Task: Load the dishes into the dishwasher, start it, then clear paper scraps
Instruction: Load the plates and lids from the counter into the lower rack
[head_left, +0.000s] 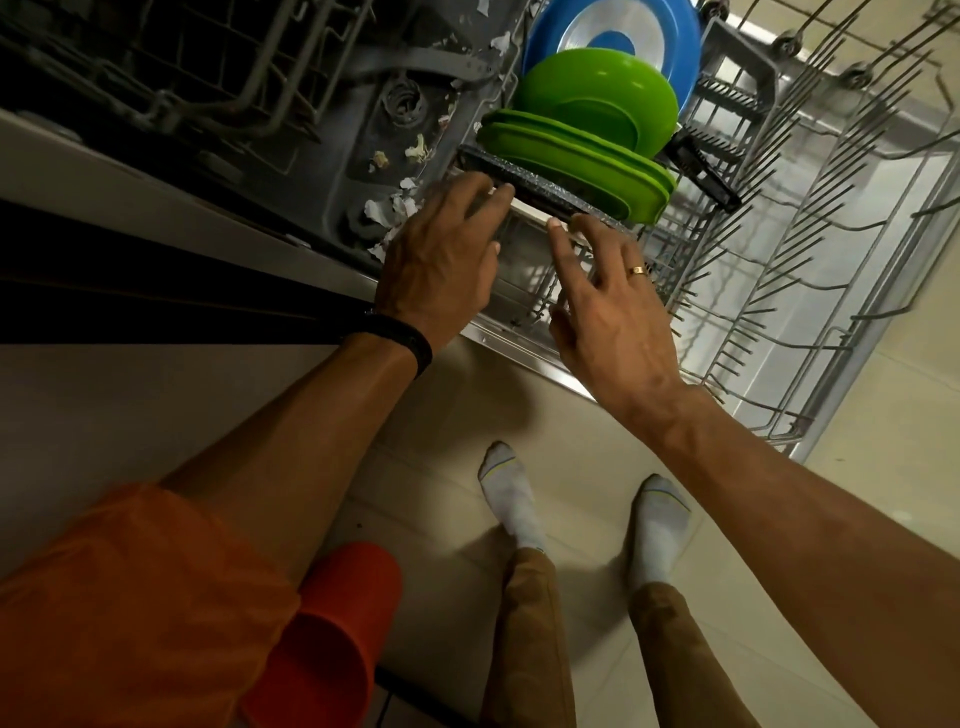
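My left hand (441, 260) is stretched forward with its fingers lying on the near edge of the dark speckled tray (540, 189). The fingers are only a little bent and a bit blurred, and I do not see them closed around it. My right hand (613, 317) is open with the fingers spread, and the tip of the index finger touches the pale edge of the same tray. The tray stands on its edge at the front of the lower rack (779, 338), at the end of the rack nearest to the machine.

Just behind the tray in the rack stand the green plates (571, 156), touching one another. Behind them is a green bowl (597, 93) and then a blue plate (670, 47). The far part of the rack holds only bare wire prongs. Beside the rack, on the floor of the machine, lie the paper scraps (389, 208). Well apart from the rack, under my left arm, there is an orange cup (332, 623).
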